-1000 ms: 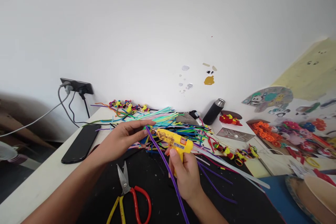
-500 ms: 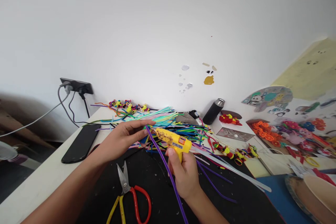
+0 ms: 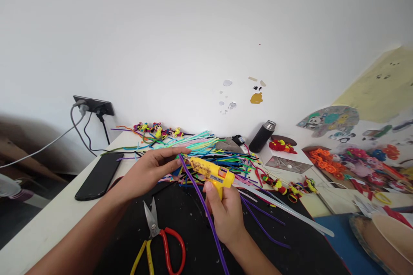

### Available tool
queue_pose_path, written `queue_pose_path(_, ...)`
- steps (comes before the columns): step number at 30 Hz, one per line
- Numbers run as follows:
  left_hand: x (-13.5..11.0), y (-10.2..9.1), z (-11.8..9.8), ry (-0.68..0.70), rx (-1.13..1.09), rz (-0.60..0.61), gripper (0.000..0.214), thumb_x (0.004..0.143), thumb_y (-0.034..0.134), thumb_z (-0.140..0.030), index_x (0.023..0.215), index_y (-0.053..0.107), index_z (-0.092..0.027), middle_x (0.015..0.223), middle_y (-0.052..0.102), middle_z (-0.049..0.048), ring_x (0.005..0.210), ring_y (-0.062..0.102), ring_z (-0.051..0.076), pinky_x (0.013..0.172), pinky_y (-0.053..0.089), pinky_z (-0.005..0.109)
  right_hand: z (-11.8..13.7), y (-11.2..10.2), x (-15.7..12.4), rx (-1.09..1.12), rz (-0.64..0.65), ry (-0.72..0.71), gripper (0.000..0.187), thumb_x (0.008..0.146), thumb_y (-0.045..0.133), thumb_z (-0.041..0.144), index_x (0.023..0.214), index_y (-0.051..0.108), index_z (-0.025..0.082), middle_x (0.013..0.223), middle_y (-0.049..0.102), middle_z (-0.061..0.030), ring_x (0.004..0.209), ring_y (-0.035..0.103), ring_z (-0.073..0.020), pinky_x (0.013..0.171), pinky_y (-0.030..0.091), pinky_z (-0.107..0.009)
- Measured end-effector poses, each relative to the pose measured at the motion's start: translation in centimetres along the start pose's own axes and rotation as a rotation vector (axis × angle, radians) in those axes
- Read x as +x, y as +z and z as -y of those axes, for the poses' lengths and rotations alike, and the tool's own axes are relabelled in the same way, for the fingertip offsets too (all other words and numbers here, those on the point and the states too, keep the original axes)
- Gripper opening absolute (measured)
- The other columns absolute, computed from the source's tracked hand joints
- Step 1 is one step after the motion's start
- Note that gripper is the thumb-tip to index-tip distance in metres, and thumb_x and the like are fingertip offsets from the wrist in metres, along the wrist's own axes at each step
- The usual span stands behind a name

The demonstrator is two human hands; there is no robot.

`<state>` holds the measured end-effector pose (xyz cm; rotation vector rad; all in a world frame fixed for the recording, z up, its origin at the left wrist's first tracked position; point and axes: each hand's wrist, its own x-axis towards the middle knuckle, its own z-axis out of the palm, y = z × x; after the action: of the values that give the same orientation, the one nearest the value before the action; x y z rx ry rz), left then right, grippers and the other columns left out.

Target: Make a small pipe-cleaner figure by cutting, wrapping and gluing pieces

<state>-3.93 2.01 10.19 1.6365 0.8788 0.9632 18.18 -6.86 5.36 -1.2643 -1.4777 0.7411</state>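
My left hand pinches the upper end of a purple pipe cleaner between thumb and fingers. From there the pipe cleaner hangs down toward the near edge of the view. In my right hand is a yellow hot glue gun, its stained front pointing left at the pinched end. The nozzle sits right by the left fingertips; whether it touches the pipe cleaner I cannot tell. A long translucent glue stick sticks out behind the gun. Something blue shows partly behind my left fingers.
Scissors with red and yellow handles lie open on the black mat. Many coloured pipe cleaners are heaped behind my hands. A phone lies left; a black flask, a white box and small pipe-cleaner figures stand right.
Almost nothing differs. The glue gun and the hanging part of the pipe cleaner have shifted very slightly left; both hands keep their grip.
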Motion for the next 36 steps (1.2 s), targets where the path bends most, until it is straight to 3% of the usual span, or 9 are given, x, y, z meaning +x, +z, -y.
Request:
queue_pose_path(5,0.0,0.1,0.0,-0.018,-0.021,0.029,0.051,0.09,0.077,-0.058,0.13,0.08,-0.026,0.122,0.082,0.0081,0.106,0.077,0.029,0.089,0.063,0.037,0.0,-0.1,0.0,-0.003,-0.008,-0.001,0.056,0.106,0.048,0.063,0.068,0.052,0.023,0.051,0.041,0.0036,0.049,0.037,-0.0136,0.048,0.028,-0.029)
queue_pose_path(20,0.0,0.1,-0.3,0.002,0.019,0.002,0.049,0.089,0.077,-0.057,0.127,0.082,-0.027,0.127,0.082,0.007,0.114,0.075,0.031,0.098,0.061,0.039,1.3,-0.3,0.2,-0.022,0.01,0.004,0.058,0.106,0.046,0.064,0.063,0.044,0.024,0.051,0.039,0.003,0.051,0.037,-0.0143,0.049,0.028,-0.029)
queue_pose_path(36,0.0,0.2,-0.6,-0.001,0.057,-0.011,0.048,0.089,0.077,-0.055,0.126,0.082,-0.026,0.119,0.083,0.0067,0.099,0.077,0.027,0.086,0.063,0.035,1.4,-0.4,0.3,-0.034,0.003,-0.027,0.057,0.106,0.046,0.059,0.061,0.04,0.025,0.05,0.038,0.0035,0.051,0.037,-0.0143,0.05,0.028,-0.03)
